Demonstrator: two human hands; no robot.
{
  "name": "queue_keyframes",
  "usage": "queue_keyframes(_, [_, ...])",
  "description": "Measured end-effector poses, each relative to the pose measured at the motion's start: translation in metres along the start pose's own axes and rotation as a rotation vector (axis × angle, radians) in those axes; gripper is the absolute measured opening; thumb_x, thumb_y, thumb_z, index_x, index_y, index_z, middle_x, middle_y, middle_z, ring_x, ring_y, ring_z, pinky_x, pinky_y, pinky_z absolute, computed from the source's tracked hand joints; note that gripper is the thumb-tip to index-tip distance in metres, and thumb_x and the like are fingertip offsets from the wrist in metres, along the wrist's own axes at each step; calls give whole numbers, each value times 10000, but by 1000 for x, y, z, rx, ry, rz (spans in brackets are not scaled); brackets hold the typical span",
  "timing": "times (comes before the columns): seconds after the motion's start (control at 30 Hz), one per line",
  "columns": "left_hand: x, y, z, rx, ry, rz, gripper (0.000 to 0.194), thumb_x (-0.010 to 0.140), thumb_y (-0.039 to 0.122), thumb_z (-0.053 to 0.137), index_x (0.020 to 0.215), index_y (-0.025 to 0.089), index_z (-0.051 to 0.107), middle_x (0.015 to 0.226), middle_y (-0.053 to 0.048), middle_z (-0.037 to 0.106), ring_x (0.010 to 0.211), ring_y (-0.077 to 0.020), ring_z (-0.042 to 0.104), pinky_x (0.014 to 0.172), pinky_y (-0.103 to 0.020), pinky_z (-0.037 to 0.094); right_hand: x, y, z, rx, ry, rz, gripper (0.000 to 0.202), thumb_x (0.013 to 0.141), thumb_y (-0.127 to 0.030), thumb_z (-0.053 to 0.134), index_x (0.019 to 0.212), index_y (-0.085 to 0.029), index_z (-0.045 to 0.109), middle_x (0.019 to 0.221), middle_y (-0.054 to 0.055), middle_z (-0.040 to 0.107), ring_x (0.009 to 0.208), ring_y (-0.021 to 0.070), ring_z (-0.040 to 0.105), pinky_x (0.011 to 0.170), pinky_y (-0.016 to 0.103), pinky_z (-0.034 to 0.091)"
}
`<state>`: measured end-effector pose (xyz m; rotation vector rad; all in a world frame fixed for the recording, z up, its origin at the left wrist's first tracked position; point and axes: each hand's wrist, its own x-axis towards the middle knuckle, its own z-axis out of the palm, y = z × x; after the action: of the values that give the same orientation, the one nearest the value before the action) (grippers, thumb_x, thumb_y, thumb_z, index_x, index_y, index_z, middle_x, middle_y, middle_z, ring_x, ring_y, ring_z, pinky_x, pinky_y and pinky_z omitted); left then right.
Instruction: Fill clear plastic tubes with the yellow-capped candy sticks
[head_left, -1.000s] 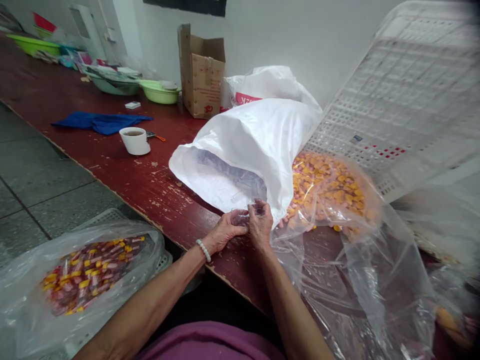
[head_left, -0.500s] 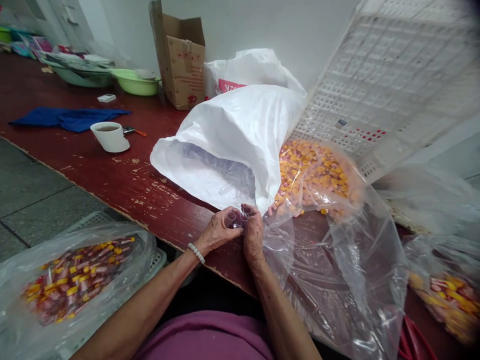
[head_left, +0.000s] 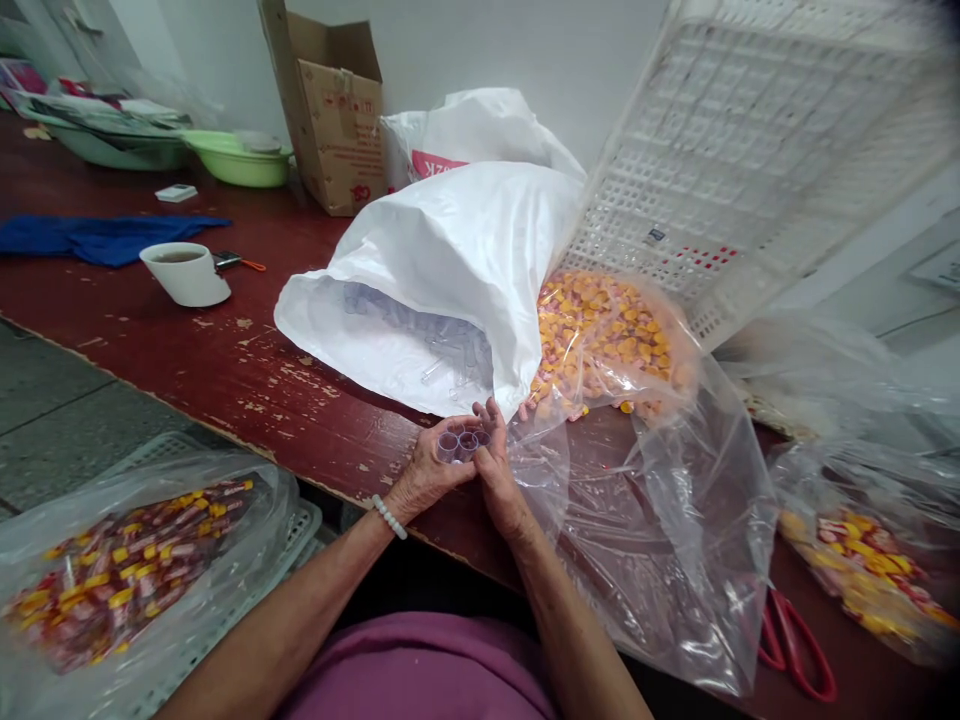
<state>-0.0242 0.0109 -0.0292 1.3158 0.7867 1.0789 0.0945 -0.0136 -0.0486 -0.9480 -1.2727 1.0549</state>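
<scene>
Several clear plastic tubes stand side by side between my hands, their round open mouths facing up. My left hand is wrapped round them from the left, a bead bracelet on its wrist. From the right, my right hand grips the tubes too, thumb and fingers against the rightmost one. Just beyond my hands lies a white sack, its mouth toward me, with more clear tubes inside. To its right, a clear bag holds many small yellow-capped pieces.
Filled yellow-capped tubes lie in a bag at the lower left. A white cup, blue cloth, green basin and cardboard box stand leftward. White crate leans at the right; red-handled scissors lie lower right.
The view has shifted, so the table's things appear farther left. The tubes between my hands now show in a row, and my right fingers have moved up and leftward around them.
</scene>
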Motion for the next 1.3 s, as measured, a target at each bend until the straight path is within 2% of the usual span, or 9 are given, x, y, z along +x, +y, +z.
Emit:
queue_keyframes(0.13, [-2,0,1,15,-23,-39,492,585,160,742,1051,122,589,1016,-114,685,898,-214,653,811,-326,518,-5,-2,-4,24,115,91,496,900,-465,373,1351,-256,369,1357,63,467,1243,209,443,1039,439,359])
queue_keyframes(0.23, [0,-5,0,64,-35,-21,505,573,127,735,1059,123,596,1024,-112,684,900,-213,653,815,-325,521,-6,-5,-10,-123,221,112,412,877,-425,439,1250,-267,510,1296,36,504,1200,193,464,1024,399,378])
queue_keyframes(0.33, [2,-11,-1,29,-70,22,625,579,125,737,1173,132,544,1132,-126,645,972,-222,635,867,-335,506,-7,-9,-14,-247,208,74,346,887,-391,416,1165,-283,591,1232,23,519,1156,168,480,1018,351,381])
queue_keyframes(0.47, [5,-17,1,21,-100,23,726,591,155,751,1259,128,469,1171,-140,619,996,-226,624,874,-338,503,-10,-13,-13,-282,173,51,360,908,-376,373,1186,-267,575,1168,30,547,1101,158,510,990,324,402])
queue_keyframes(0.7, [5,-16,14,120,9,131,463,609,184,744,1040,139,580,1021,-90,670,880,-186,643,811,-290,512,-18,-23,-6,-411,247,-64,322,907,-325,408,1182,-272,568,1124,39,537,1081,154,512,975,320,408])
queue_keyframes(0.87, [3,-13,14,46,-3,72,493,572,187,780,1012,142,559,1005,-93,675,890,-199,653,814,-301,514,-25,-31,-8,-426,301,-121,329,864,-260,508,1192,-266,533,1148,44,575,1018,164,560,908,334,454])
queue_keyframes(1.13, [0,-11,9,79,-67,0,498,549,188,798,986,136,564,955,-79,670,851,-194,644,762,-292,509,-34,-34,-3,-212,358,-102,310,825,-201,570,1129,-244,533,993,25,624,903,139,614,797,288,518])
queue_keyframes(1.23, [-1,-8,10,70,-66,-25,486,534,167,803,955,146,563,893,-44,663,793,-161,632,727,-262,504,-36,-46,-16,-330,275,-153,256,833,-210,549,1086,-243,571,1082,47,597,981,153,589,798,281,516])
queue_keyframes(1.3, [-1,-7,11,23,-67,-71,492,542,174,798,967,153,552,872,-29,649,743,-147,624,681,-259,510,-31,-54,-42,-513,259,-189,232,845,-229,520,1063,-236,598,1119,62,583,1038,171,560,822,296,500])
